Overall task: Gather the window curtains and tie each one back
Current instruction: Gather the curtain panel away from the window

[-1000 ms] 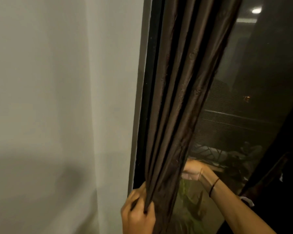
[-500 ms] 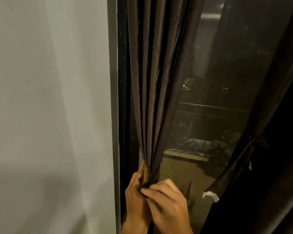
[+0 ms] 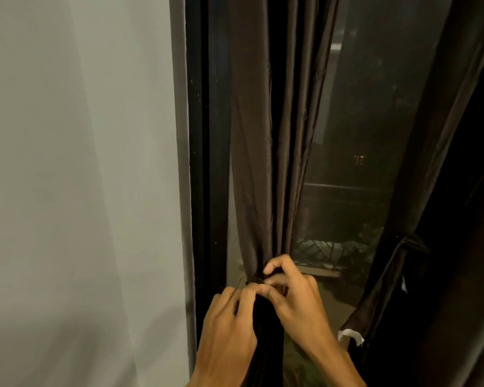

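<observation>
A dark brown curtain (image 3: 266,152) hangs gathered into a narrow bundle in front of the window. My left hand (image 3: 227,333) grips the bundle from the left at its pinched waist. My right hand (image 3: 294,297) curls round the same spot from the right, its fingertips pinching something dark there (image 3: 256,280), too small to tell what. A second dark curtain (image 3: 430,191) hangs at the right, cinched by a tie (image 3: 408,241) about its middle.
A pale wall (image 3: 76,191) fills the left side, ending at the black window frame (image 3: 200,163). Dark glass (image 3: 355,135) between the curtains shows a balcony rail and plants outside. A white tag (image 3: 349,335) hangs from the right curtain.
My right hand came round from behind the curtain to its front and now meets my left hand at the gathered waist. The view has shifted to the right.
</observation>
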